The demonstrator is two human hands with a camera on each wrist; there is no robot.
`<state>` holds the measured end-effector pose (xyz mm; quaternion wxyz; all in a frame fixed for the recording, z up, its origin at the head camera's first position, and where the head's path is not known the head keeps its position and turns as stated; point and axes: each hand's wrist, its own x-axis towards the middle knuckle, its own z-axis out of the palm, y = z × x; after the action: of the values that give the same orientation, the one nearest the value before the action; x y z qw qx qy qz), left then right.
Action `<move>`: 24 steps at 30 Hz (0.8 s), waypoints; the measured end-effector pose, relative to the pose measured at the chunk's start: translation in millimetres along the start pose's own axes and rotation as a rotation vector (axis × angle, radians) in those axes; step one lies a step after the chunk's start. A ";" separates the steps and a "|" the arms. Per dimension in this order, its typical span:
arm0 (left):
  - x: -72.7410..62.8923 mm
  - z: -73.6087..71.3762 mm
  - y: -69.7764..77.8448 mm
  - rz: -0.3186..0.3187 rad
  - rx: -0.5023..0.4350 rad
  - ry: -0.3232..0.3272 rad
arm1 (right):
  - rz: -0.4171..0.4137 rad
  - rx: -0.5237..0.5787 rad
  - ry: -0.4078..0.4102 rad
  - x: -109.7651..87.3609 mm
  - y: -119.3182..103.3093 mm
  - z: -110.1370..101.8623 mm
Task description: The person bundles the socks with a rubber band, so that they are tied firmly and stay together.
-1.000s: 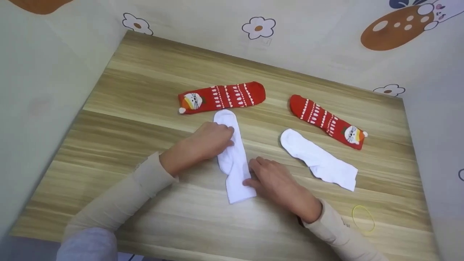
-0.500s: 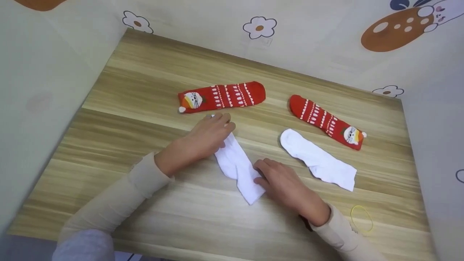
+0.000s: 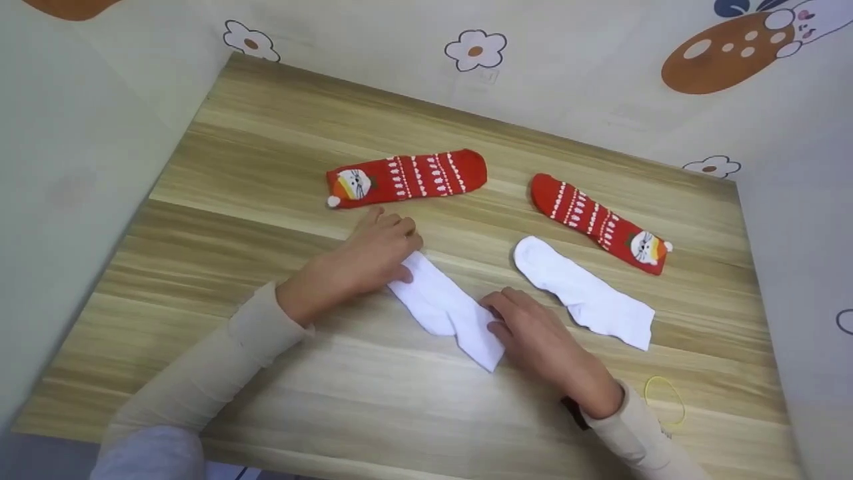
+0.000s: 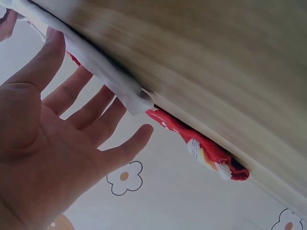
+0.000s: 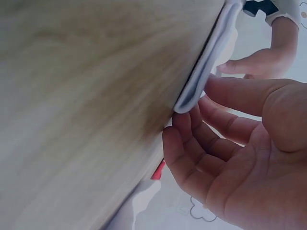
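A white sock lies flat and slanted on the table in front of me. My left hand rests over its toe end and hides it; in the left wrist view, the fingers of the left hand are spread and fairly straight, thumb and fingertips against the white sock. At the cuff, my right hand holds the sock's edge. Seen from the right wrist, the thumb of the right hand lies on the sock cuff and the bent fingertips touch its edge.
Another white sock lies to the right of the right hand. Behind are two red patterned socks, one at the left and one at the right. A yellow rubber band lies near the right sleeve. Walls border the wooden table.
The white sock under my hands has turned, its cuff swinging to the right and its toe end moving slightly left and nearer. Both hands have moved with it. The other socks stay put.
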<state>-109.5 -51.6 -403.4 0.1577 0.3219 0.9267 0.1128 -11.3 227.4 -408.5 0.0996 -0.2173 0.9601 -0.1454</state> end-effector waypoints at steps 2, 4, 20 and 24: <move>-1.5 -0.9 0.1 0.005 0.007 -0.004 | 0.024 0.006 -0.006 -1.7 2.5 -1.4; -2.9 -1.6 -0.1 0.008 0.009 -0.009 | 0.047 0.016 -0.012 -3.3 5.6 -2.7; -11.3 1.0 -2.7 0.002 -0.058 -0.026 | 0.062 0.064 -0.022 -15.6 23.1 -5.4; -10.9 0.7 -0.5 0.004 -0.050 -0.041 | 0.054 0.055 -0.012 -17.8 23.7 -6.1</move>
<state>-101.4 -58.8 -401.8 0.1844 0.3222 0.9194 0.1297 -6.2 257.2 -408.1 0.1150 -0.1896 0.9606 -0.1675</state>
